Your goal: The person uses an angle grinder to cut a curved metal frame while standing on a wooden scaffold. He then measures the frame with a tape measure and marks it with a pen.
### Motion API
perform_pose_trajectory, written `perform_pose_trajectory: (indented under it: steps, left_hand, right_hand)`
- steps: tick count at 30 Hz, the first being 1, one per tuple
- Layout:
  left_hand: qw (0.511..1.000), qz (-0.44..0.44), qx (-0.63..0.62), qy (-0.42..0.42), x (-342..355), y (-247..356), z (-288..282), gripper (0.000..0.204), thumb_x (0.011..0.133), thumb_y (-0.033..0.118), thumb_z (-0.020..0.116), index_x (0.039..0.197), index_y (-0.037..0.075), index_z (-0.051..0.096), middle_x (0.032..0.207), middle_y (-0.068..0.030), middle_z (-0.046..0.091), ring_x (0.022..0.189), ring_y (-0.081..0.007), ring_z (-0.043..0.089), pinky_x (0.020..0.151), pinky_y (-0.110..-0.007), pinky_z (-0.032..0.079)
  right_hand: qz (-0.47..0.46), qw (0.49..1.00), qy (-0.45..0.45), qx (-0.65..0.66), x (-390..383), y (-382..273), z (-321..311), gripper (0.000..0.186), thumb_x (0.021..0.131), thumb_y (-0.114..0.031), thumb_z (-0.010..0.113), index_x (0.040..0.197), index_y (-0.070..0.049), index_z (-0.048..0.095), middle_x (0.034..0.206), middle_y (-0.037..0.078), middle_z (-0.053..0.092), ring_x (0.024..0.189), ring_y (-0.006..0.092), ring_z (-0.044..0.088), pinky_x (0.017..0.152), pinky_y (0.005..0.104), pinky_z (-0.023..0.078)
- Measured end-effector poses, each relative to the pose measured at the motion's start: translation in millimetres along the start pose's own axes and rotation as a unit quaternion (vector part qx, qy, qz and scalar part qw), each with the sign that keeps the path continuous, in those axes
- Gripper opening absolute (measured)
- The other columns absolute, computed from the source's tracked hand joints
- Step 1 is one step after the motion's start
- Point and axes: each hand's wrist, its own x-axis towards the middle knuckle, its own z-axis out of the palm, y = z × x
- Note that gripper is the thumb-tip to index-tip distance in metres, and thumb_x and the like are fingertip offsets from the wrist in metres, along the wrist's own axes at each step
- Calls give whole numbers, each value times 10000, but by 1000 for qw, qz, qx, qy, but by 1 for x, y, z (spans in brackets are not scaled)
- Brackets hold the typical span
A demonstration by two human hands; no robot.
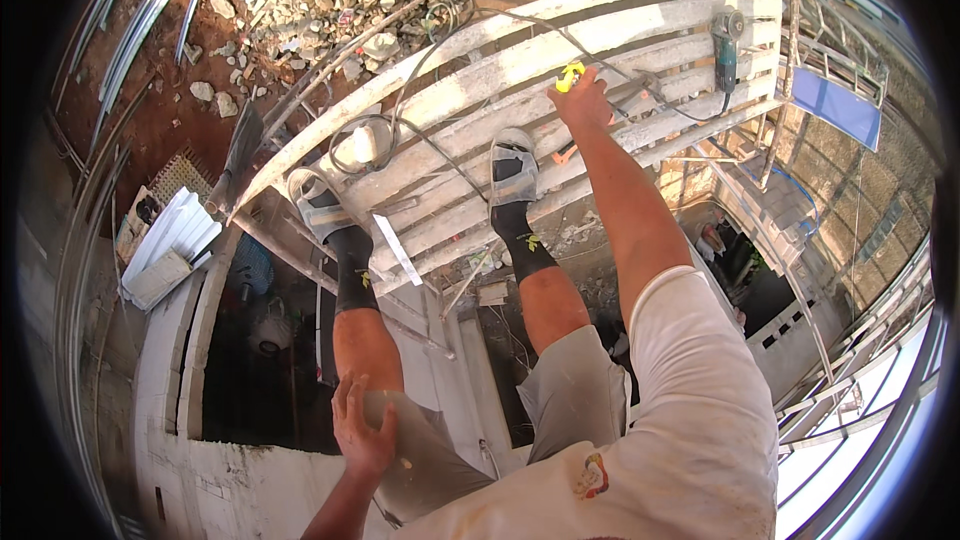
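Note:
My right hand reaches out over a scaffold platform of whitish planks, with its fingers closed round a small yellow-green object too small to name. On my left knee rests my left hand, fingers apart and holding nothing. Near the platform's right end lies a teal angle grinder with its disc at the far side. Just below my right hand is an orange tool, partly covered. A dark cable loops across the planks. Between my sandalled feet lies a narrow white strip.
Beside my left foot is a whitish round thing. White panels are stacked at left on a wall edge. Dark openings drop below the platform. Rubble covers the ground beyond. Metal scaffold poles and a blue sheet stand at right.

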Motion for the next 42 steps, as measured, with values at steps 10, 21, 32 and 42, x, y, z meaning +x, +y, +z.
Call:
perform_pose_trajectory:
  steps: [10, 21, 32, 42]
  left_hand:
    - [999, 26, -33, -22, 63, 5, 3, 606, 771, 70, 741, 1337, 25, 531, 1394, -235, 497, 1304, -416, 476, 1088, -479, 410]
    - [938, -342, -29, -48, 321, -103, 213, 556, 831, 267, 706, 1222, -78, 513, 1218, -286, 627, 1176, -391, 614, 997, -435, 503]
    - [961, -267, -55, 41, 322, -83, 233, 319, 867, 199, 631, 1155, 69, 585, 1095, -230, 685, 1021, -395, 680, 883, -483, 549]
    - [990, 77, -118, -9, 211, 11, 156, 243, 854, 40, 573, 1090, 67, 621, 993, -216, 706, 967, -401, 687, 801, -505, 546]
  right_hand:
    - [-17, 998, 4, -53, 25, -8, 26, 1043, 711, -671, 774, 1450, -66, 355, 1269, 269, 511, 1073, 420, 655, 858, 490, 564]
    - [-123, 989, 80, 24, 13, 38, -3, 844, 809, -588, 716, 1428, -81, 448, 1184, 235, 631, 1089, 338, 641, 909, 456, 510]
    - [-202, 972, -105, 54, -118, 13, -13, 446, 842, -366, 750, 1167, -74, 660, 839, 120, 624, 784, 259, 623, 736, 399, 492]
    - [-525, 827, -175, -102, -236, -87, -88, 474, 760, -190, 794, 1219, -154, 680, 1260, 137, 628, 1143, 336, 615, 947, 411, 505]
